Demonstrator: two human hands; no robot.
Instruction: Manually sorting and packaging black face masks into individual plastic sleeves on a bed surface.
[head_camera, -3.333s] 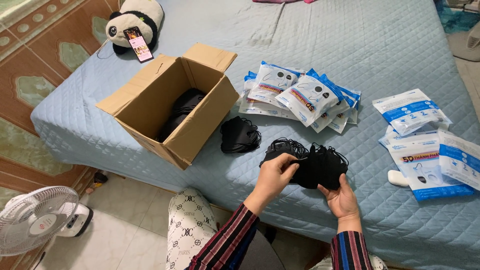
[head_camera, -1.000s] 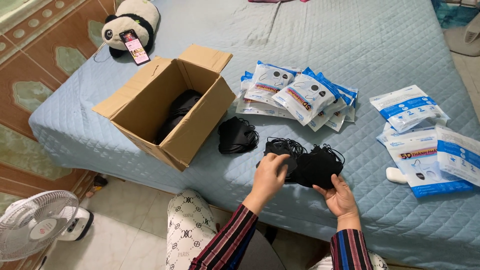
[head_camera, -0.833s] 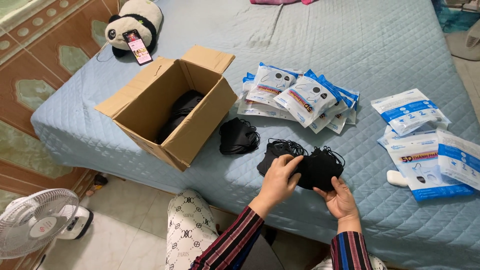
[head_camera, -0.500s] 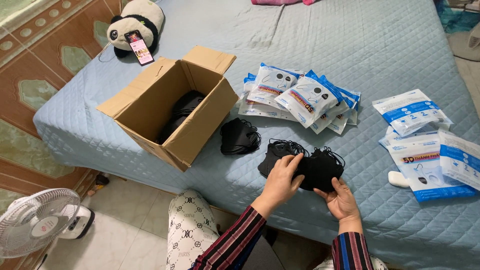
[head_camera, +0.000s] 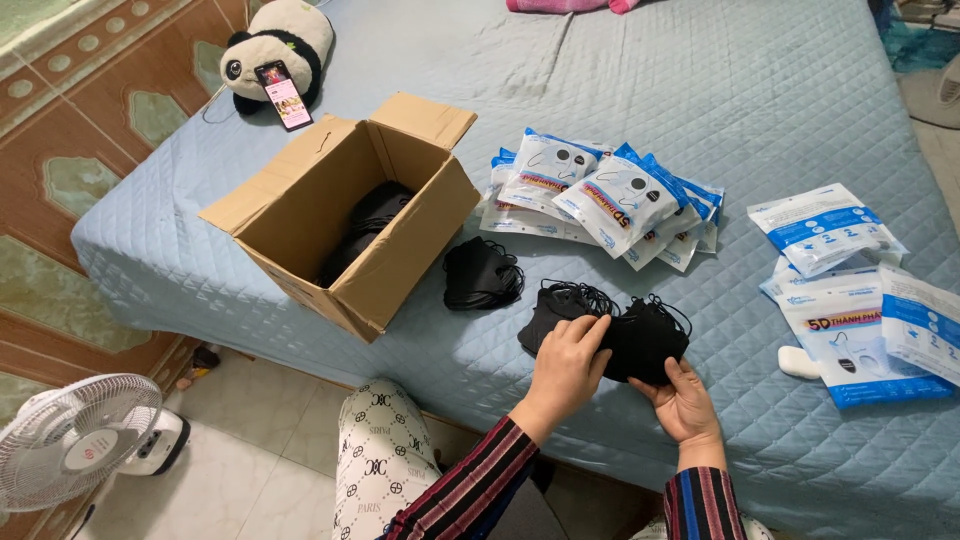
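Observation:
A stack of black face masks (head_camera: 645, 338) with thin ear loops lies at the near edge of a light blue quilted bed (head_camera: 640, 80). My left hand (head_camera: 566, 364) rests on the stack's left part, fingers curled over it. My right hand (head_camera: 683, 398) grips the stack from below at its right end. A smaller pile of black masks (head_camera: 480, 273) lies just to the left. An open cardboard box (head_camera: 345, 215) stands further left with more black masks inside.
Several white and blue mask packets (head_camera: 610, 195) fan out behind the stack; more packets (head_camera: 860, 285) and a small white object (head_camera: 798, 362) lie to the right. A panda plush (head_camera: 278, 45) with a phone sits at the far left corner. A white fan (head_camera: 75, 440) stands on the floor.
Both hands have stayed on the black stack. My left hand's fingers have shifted slightly over the top of it. The view has drifted a little.

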